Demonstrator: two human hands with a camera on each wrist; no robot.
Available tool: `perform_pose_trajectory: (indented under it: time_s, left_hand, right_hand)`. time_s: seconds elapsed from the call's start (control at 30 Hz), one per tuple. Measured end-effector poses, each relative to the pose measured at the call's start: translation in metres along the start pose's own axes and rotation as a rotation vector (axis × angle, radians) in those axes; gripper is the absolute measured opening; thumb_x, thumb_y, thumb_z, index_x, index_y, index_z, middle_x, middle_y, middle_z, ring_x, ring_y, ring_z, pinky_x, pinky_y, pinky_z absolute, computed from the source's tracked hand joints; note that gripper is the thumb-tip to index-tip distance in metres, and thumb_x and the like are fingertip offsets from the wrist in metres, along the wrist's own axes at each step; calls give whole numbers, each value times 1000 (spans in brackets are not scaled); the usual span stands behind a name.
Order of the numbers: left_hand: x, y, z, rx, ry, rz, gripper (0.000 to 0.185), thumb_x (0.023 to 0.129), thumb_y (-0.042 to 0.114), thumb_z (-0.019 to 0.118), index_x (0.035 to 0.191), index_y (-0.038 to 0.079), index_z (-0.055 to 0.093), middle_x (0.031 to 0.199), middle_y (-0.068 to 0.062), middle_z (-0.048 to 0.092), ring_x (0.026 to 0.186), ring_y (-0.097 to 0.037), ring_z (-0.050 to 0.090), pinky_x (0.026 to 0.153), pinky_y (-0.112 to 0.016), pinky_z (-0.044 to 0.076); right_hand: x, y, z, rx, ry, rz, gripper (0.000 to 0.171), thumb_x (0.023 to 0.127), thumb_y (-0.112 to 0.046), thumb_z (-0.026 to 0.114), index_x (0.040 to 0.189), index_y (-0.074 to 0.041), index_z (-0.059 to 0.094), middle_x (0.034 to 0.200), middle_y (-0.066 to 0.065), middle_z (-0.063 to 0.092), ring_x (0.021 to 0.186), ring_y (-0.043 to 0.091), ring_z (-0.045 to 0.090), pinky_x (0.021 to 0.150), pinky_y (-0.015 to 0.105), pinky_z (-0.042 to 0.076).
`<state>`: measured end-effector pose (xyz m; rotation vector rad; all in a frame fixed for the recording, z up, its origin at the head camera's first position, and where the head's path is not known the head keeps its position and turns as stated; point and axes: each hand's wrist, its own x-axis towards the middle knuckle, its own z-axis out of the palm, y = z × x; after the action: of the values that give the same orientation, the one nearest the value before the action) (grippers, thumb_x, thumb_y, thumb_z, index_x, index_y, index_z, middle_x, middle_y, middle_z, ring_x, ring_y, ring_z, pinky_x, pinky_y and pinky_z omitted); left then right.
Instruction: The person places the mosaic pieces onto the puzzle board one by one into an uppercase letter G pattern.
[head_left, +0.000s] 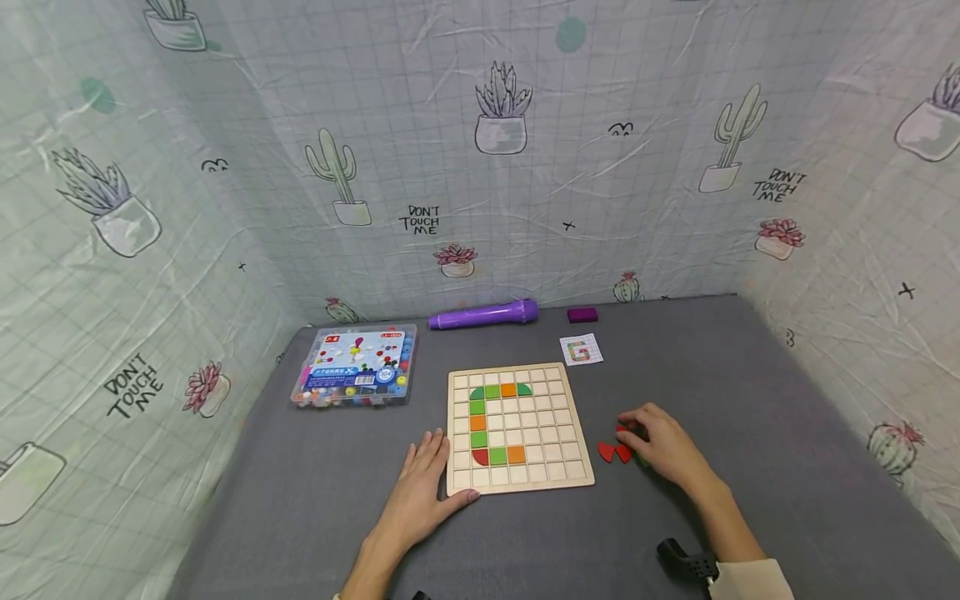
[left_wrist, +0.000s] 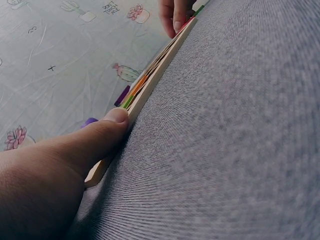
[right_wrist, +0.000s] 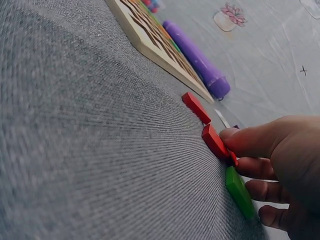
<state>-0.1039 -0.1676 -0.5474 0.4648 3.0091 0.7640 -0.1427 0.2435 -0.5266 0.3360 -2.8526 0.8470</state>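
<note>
A wooden grid board (head_left: 555, 425) lies on the grey cloth, with green, orange and red tiles set in a C-like line. My left hand (head_left: 420, 492) rests along its left side and lower left corner, fingers extended; in the left wrist view the thumb (left_wrist: 117, 116) touches the board's edge. To the right of the board, my right hand (head_left: 663, 446) pinches a red quarter-round tile (right_wrist: 232, 159) between thumb and forefinger. Two more red tiles (head_left: 606, 452) lie beside it. A green tile (right_wrist: 239, 192) sits under the other fingers, mostly hidden in the head view.
A pattern card (head_left: 581, 350) lies beyond the board's upper right corner, below a dark purple block (head_left: 582, 315). A purple microphone-shaped stick (head_left: 483, 315) lies along the back. At the back left is a clear plastic box (head_left: 356, 367) of coloured parts. Printed cloth walls surround the table.
</note>
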Motion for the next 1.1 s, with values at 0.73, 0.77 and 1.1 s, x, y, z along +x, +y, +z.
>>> perform_pose_trajectory:
  time_s: [0.73, 0.77, 1.1]
  left_hand:
    - [0, 0, -1, -2, 6, 6, 101, 85, 72, 61, 155, 5, 36, 165, -13, 29, 156, -30, 19, 129, -52, 15]
    - [0, 0, -1, -2, 5, 5, 101, 85, 73, 61, 155, 5, 36, 165, -12, 28, 156, -29, 19, 129, -51, 14]
    - [1, 1, -1, -4, 2, 5, 100, 85, 72, 61, 156, 5, 36, 165, -13, 28, 156, -29, 19, 129, -51, 14]
  right_hand:
    - [5, -3, -2, 53, 10, -52, 17, 89, -9, 74, 106, -9, 72, 92, 0, 64, 76, 6, 53, 65, 25, 50]
    - [6, -4, -3, 50, 14, -56, 16, 90, -10, 74, 106, -10, 73, 94, 0, 65, 78, 7, 54, 66, 26, 51]
    - [17, -24, -4, 54, 5, -14, 14, 91, -17, 74, 105, -15, 74, 98, -2, 70, 82, 10, 58, 72, 30, 53]
